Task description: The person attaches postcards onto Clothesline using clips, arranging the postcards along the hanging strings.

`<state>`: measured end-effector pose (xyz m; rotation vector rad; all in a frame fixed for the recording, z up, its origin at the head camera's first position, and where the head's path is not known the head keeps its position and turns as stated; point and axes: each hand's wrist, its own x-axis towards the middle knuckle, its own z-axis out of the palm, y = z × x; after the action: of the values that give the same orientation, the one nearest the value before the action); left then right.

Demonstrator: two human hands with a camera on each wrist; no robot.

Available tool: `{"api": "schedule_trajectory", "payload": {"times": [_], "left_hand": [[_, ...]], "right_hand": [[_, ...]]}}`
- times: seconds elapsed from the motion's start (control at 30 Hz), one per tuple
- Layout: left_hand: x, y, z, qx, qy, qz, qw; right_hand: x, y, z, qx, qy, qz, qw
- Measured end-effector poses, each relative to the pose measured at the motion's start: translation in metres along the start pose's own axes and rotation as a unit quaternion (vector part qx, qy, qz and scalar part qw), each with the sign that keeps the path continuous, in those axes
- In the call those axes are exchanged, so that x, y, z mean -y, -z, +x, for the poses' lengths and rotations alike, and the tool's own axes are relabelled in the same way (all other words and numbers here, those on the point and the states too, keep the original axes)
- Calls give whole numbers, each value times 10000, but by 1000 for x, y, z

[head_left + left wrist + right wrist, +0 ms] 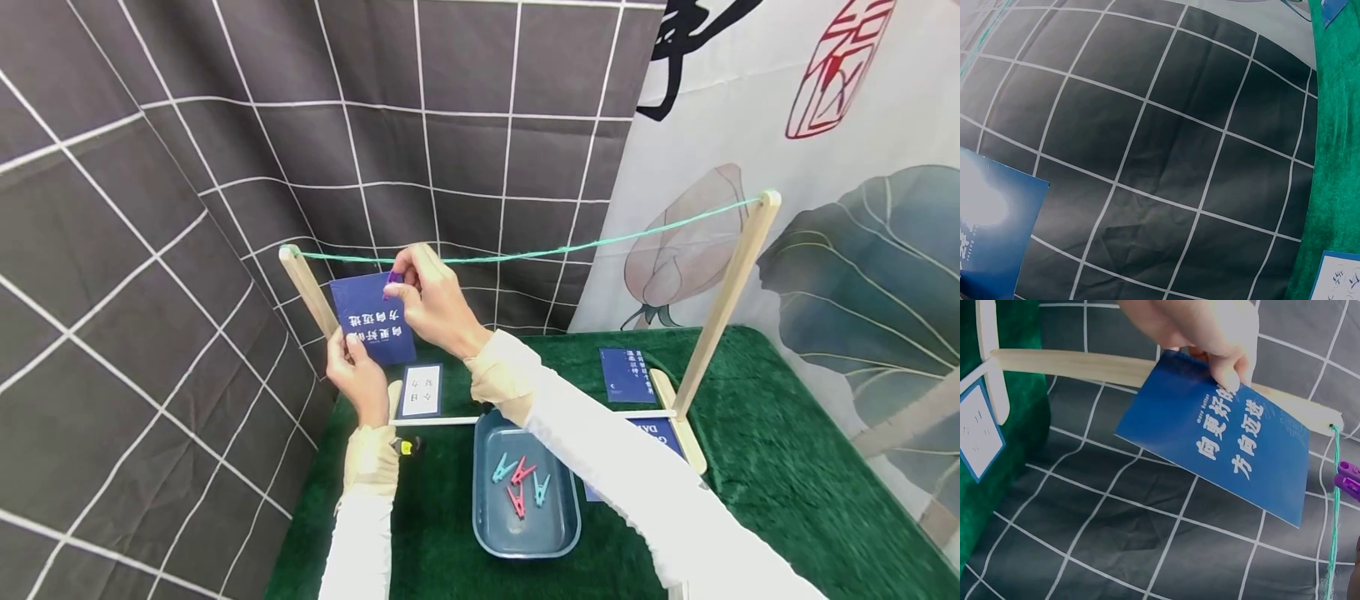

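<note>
Blue card [360, 302] near the green cord [517, 257], by the wooden post [309, 292]! Your left hand [358, 379] pinches its lower edge; your right hand [435, 304] pinches the purple clip [1349, 480]. Best bring the top edge flush against the cord, then clip both squarely.

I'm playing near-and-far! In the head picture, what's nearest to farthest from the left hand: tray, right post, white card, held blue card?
1. Blue card: in the left hand.
2. White card: just right of that hand.
3. Tray: farther right, nearer the person.
4. Right post: far right.
</note>
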<state>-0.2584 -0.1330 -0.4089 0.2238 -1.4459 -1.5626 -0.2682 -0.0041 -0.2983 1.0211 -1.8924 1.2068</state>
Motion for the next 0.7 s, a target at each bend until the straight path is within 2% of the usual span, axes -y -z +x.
{"api": "schedule_trajectory", "payload": {"times": [0.27,0.53,0.7], "left_hand": [[-3,-3,6,-66,153,-18,9999],[-35,-6,2,10,102,-40,9999],[-35,-5,2,98,-23,-153,9998]], "right_hand": [[0,5,17,-4,199,-7,9998],[-4,7,27,-112,34,310,9995],[-1,4,35,-220,-5,466,9987]]}}
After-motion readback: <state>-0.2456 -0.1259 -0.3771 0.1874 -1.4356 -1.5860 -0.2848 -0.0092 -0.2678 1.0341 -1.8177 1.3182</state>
